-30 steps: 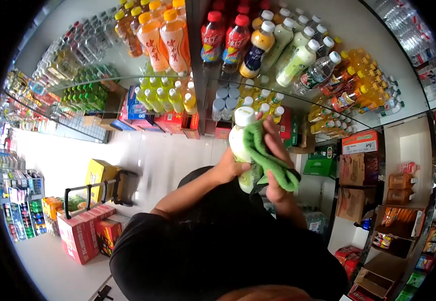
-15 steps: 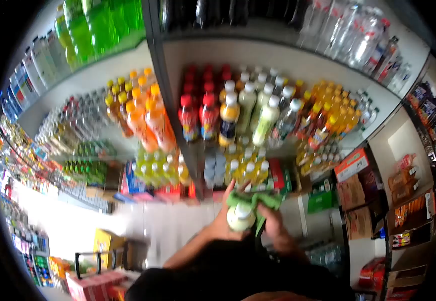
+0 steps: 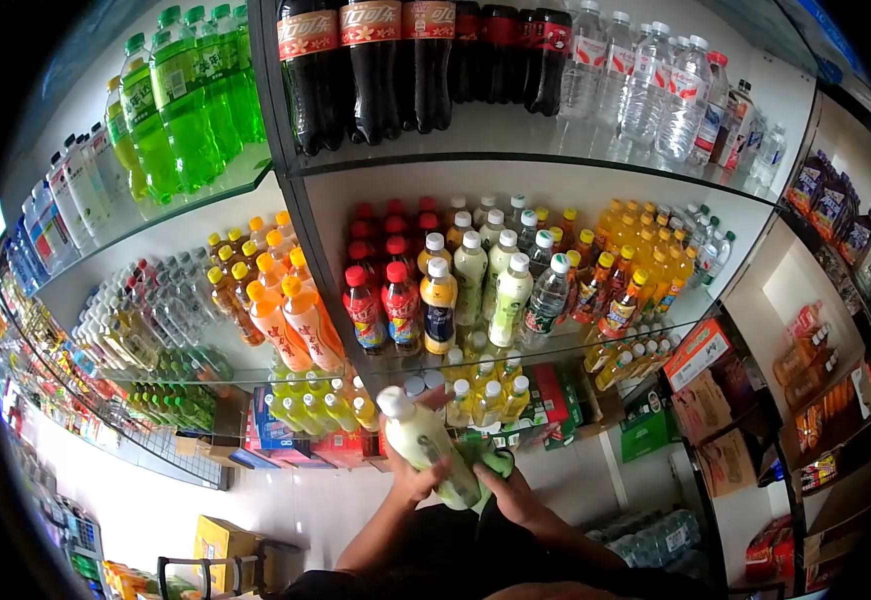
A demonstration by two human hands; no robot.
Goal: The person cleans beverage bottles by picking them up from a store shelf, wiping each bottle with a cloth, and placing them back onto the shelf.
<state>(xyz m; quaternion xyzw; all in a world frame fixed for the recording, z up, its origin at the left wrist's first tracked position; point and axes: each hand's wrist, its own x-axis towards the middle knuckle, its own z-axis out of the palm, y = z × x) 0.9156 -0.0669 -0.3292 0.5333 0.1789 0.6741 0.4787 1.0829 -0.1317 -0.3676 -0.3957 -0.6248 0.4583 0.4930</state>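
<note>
A white-capped bottle of pale green drink (image 3: 423,440) is tilted in front of my body, its cap toward the upper left. My left hand (image 3: 410,474) is wrapped round its side. At the bottle's lower right, my right hand (image 3: 513,496) holds a green cloth (image 3: 493,462) against or close beside the bottle's base. Beyond the hands, a shelf carries similar pale green bottles (image 3: 509,300), red-capped bottles (image 3: 401,308) and a dark-labelled yellow bottle (image 3: 438,305).
Dark cola bottles (image 3: 370,75) and clear bottles (image 3: 645,90) line the upper shelf. Large green bottles (image 3: 180,100) stand at the upper left. Cardboard boxes (image 3: 717,440) are stacked at the right. A yellow box (image 3: 223,548) and a cart handle (image 3: 180,570) are at the lower left.
The view has tilted up, showing more upper shelves. The bottle went from upright to leaning left, and the cloth moved from its upper side down to its base.
</note>
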